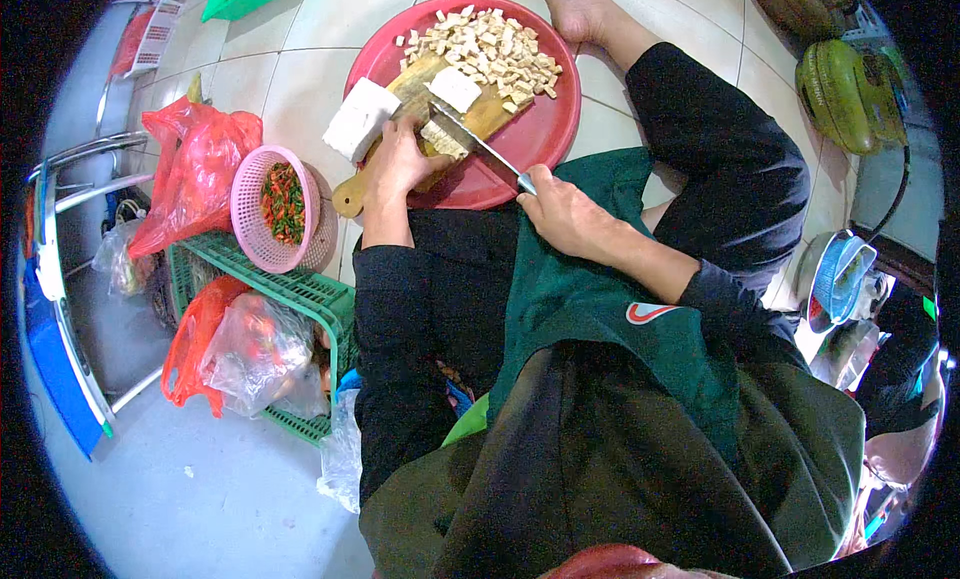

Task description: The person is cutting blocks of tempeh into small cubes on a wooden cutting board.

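My right hand (577,217) grips the metal handle of a kitchen knife (484,145). Its blade lies against a cut piece of what looks like tempeh (444,139) on a wooden cutting board (495,118). Thumb and fingers of my left hand (396,159) hold that piece from the left; the fingertips are partly hidden. Beyond the blade a smaller white block (454,89) rests on the board. A larger white block (362,118) sits by the left rim of the red round tray (536,133), which carries the board. Many small diced pieces (491,50) are heaped at the tray's far side.
Left of the tray, a pink basket (274,249) holds red and green chillies (283,204). Near it are a red plastic bag (199,151) and a green crate (341,331) with bagged goods. My bare foot (574,13) is beside the tray. Green gas cylinders (836,95) stand right.
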Demonstrator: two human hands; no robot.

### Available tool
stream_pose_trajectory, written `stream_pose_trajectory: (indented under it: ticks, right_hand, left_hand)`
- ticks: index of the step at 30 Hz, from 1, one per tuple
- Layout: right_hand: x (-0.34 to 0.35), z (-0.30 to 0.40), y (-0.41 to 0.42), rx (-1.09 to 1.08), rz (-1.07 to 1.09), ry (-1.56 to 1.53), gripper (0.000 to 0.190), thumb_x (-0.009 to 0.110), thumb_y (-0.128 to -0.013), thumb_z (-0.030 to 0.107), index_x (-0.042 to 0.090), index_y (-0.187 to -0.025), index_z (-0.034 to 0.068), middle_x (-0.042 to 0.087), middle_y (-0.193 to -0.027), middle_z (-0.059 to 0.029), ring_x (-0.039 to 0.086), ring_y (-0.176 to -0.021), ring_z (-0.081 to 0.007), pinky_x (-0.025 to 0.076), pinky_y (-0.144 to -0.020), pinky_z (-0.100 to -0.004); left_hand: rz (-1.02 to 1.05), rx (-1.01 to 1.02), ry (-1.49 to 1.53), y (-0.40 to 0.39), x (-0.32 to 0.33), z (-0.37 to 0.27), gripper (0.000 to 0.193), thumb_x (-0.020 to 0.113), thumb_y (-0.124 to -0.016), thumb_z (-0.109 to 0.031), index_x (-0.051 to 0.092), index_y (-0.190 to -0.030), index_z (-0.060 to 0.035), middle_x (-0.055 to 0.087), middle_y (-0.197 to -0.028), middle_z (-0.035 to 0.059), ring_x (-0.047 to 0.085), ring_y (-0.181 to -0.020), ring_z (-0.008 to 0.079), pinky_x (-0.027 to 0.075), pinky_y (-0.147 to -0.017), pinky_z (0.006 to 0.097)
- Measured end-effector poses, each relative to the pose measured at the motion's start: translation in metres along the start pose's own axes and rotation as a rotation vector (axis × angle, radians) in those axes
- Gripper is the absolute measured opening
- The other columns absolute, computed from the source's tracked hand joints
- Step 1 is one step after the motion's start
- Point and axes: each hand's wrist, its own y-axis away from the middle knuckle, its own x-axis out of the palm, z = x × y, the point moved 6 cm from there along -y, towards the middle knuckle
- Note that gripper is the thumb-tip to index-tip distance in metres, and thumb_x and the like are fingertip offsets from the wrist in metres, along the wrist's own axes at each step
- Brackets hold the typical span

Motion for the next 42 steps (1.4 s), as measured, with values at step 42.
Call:
stream_pose_trajectory:
  ticks: [42]
  right_hand:
    - [0.031,0.015,-0.005,0.057,0.06,0.035,0.026,0.044,-0.09,0.014,0.036,-0.104,-0.007,0.053,-0.094,-0.0359,0.059,-0.083,-0.0476,0.048,-0.075,-0.0516]
  left_hand:
    - [-0.109,0.068,-0.074,0.004,0.002,-0.006,0.078,0.08,-0.06,-0.034,0.046,-0.122,-0.0023,0.049,-0.114,0.0235,0.056,-0.103,0.0381,0.048,-0.086,0.0424]
